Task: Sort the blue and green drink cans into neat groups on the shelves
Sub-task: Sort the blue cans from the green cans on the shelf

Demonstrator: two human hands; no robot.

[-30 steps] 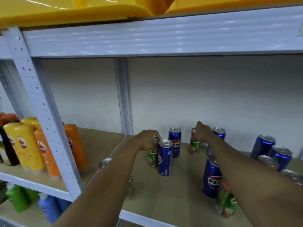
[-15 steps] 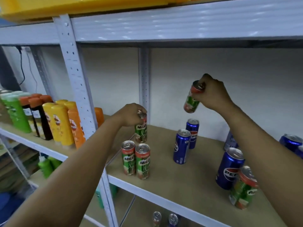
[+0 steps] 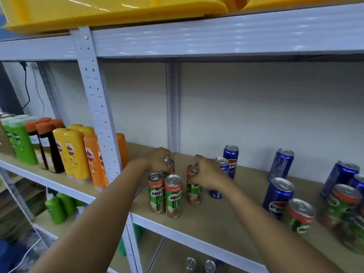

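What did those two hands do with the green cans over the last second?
The right hand lifted a green can from the back and lowered it beside the front green pair. The left hand carried another green can behind that pair. Both hands still grip. The blue cans stayed put.

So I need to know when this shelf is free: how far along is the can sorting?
Partly done. Two green cans already stand side by side at the shelf's front left. In hand: the left hand grips a green can behind them, and the right hand grips another green can just to their right. Left: two green cans still sit mixed with scattered blue cans on the right.
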